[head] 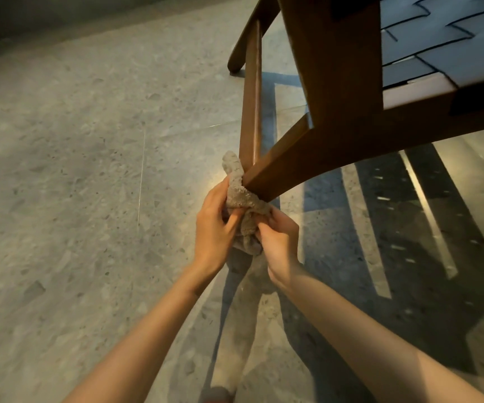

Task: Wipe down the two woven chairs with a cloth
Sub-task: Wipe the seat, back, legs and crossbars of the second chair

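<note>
Down at the foot of the nearest leg (287, 161) of the brown wooden chair with a grey woven seat (438, 39), left hand (214, 225) and right hand (278, 239) both clutch the fluffy beige cloth (242, 196), bunched round that end, seemingly to rub all its faces at once.

View: one wide-angle camera worn on the person's head.
Facing: forward and steeply down at the floor (69, 175).
Nearness: close, within arm's reach; the left hand (214, 225) and right hand (278, 242) meet on the cloth (240, 196) just below mid-frame.
Edges: the chair (337, 82) is cut off at top and right.
</note>
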### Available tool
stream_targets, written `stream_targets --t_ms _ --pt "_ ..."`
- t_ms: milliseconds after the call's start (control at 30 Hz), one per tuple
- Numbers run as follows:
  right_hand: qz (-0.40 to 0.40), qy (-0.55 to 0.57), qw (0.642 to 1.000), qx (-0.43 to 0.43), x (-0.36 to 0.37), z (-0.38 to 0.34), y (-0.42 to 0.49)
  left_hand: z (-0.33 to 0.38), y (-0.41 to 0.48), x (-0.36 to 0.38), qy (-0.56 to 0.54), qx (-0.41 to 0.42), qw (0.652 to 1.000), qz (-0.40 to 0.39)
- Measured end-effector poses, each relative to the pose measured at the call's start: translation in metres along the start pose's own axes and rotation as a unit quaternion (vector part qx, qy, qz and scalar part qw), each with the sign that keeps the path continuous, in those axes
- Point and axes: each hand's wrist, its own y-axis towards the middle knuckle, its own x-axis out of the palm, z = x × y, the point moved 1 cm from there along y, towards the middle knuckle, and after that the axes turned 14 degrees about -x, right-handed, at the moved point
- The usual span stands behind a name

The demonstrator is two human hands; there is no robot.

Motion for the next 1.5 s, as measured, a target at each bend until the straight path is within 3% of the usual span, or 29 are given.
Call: stream_targets --t_ms 133,233,333,433,533,633,800,967,1167,1367,1500 --pt "0.089 -0.035 0.994 -0.058 -0.017 -0.029 0.005 0.037 -0.003 0.007 -0.049 0.045 0.997 0.030" --pt "0.181 0.048 0.975 -0.121 -0.034 -0.060 0.008 0.076 0.002 0.016 -0.084 0.089 0.991 0.046" --pt "0.246 0.152 0.952 -0.099 -0.048 -0.078 0.011 0.106 0.008 0.023 -0.080 0.125 0.987 0.059" --pt "0.251 0.160 0.951 -0.088 -0.049 -0.082 0.013 0.112 0.010 0.024 -0.074 0.133 0.987 0.052" --pt "0.235 0.142 0.955 -0.114 -0.043 -0.079 0.013 0.099 0.013 0.022 -0.055 0.133 0.988 0.056" --pt "0.187 0.044 0.973 -0.132 -0.036 -0.065 0.014 0.076 0.010 0.020 -0.079 0.116 0.989 0.049" --pt "0.111 -0.074 0.988 -0.075 -0.015 -0.029 0.012 0.024 0.006 0.009 -0.067 0.058 0.995 0.042" --pt "0.022 -0.038 0.999 -0.006 0.001 0.002 0.011 -0.023 0.007 0.001 -0.044 0.012 0.999 0.028" --pt "-0.064 -0.084 0.992 0.074 0.012 0.016 0.014 -0.052 0.006 -0.009 -0.025 -0.058 0.998 -0.004" --pt "-0.089 -0.147 0.985 -0.007 -0.019 0.007 0.006 -0.035 -0.020 -0.001 -0.067 -0.126 0.986 0.082" --pt "-0.128 -0.234 0.962 -0.064 -0.043 -0.011 0.006 -0.009 -0.040 0.000 -0.079 -0.091 0.986 0.119"
